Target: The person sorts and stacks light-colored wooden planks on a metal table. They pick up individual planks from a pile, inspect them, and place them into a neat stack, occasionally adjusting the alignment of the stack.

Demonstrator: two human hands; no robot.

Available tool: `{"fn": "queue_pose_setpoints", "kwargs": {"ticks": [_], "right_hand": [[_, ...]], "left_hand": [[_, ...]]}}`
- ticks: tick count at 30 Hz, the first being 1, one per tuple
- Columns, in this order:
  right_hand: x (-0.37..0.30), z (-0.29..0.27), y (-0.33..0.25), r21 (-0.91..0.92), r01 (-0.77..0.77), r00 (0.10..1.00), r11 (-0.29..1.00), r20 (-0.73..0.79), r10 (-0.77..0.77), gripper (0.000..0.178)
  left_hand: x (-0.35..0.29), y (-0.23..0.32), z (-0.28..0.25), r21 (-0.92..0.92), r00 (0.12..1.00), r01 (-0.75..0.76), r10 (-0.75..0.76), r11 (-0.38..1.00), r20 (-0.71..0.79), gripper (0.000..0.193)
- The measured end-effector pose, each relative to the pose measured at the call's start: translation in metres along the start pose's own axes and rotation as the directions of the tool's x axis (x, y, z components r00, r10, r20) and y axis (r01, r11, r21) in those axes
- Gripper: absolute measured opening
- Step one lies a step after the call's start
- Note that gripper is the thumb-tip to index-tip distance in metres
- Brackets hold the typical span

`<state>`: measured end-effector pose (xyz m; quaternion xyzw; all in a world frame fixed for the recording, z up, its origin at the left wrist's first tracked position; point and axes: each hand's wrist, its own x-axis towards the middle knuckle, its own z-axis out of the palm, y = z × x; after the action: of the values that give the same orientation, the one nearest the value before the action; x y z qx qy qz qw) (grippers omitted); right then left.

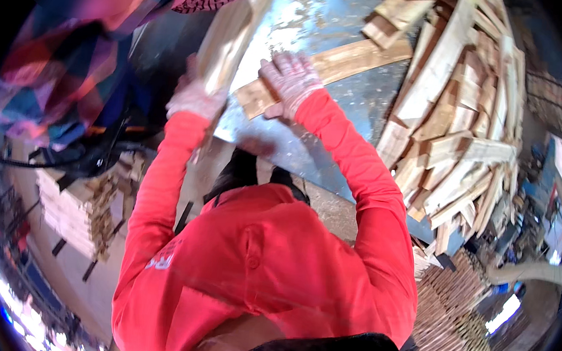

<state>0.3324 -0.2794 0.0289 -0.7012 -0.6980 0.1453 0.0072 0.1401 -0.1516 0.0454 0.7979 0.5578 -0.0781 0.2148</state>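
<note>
The right hand [292, 82] lies across a plank [354, 60] close to its left end, fingers spread beyond the far edge and thumb by the near one; whether it grips the wood I cannot tell. This plank rests on the metal table [365, 93], its long axis slanting from the lower left, beside the hand, up to the right and away from the person, and its far end points toward the big heap of loose boards [458, 109]. The left hand [197, 94] is at the near end of a longer board [228, 38], fingers stretched along its left side; I cannot tell if they close around it. That board points away from the person, leaning slightly right, and runs out at the top of the view. The two pieces spread apart from their near ends like an open V. Past the left hand stands another person in patchwork clothing [59, 88]; stacked wood [73, 210] sits lower left.
</note>
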Motion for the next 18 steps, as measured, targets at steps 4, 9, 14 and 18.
{"fn": "queue_pose_setpoints", "kwargs": {"ticks": [4, 9, 14, 18], "right_hand": [[-0.007, 0.001, 0.077, -0.262, 0.002, 0.973, 0.965, 0.225, 0.06, 0.097], [-0.055, -0.003, 0.061, -0.156, 0.278, 0.83, 0.948, 0.536, -0.155, 0.066], [-0.101, -0.033, 0.015, 0.02, 0.306, 0.857, 0.952, 0.43, -0.284, 0.039], [-0.111, -0.076, 0.085, 0.152, -0.317, 0.896, 0.936, -0.275, 0.348, 0.056]], "left_hand": [[-0.003, -0.011, -0.003, 0.064, 0.997, -0.037, 0.041, 0.997, -0.06, 0.093], [-0.026, -0.008, -0.001, 0.26, 0.914, -0.282, 0.341, 0.924, -0.22, 0.089], [-0.078, 0.063, 0.031, -0.668, 0.637, -0.035, 0.532, 0.743, 0.558, 0.076], [-0.086, 0.073, 0.119, -0.572, 0.301, 0.094, 0.525, 0.815, 0.796, 0.047]]}}
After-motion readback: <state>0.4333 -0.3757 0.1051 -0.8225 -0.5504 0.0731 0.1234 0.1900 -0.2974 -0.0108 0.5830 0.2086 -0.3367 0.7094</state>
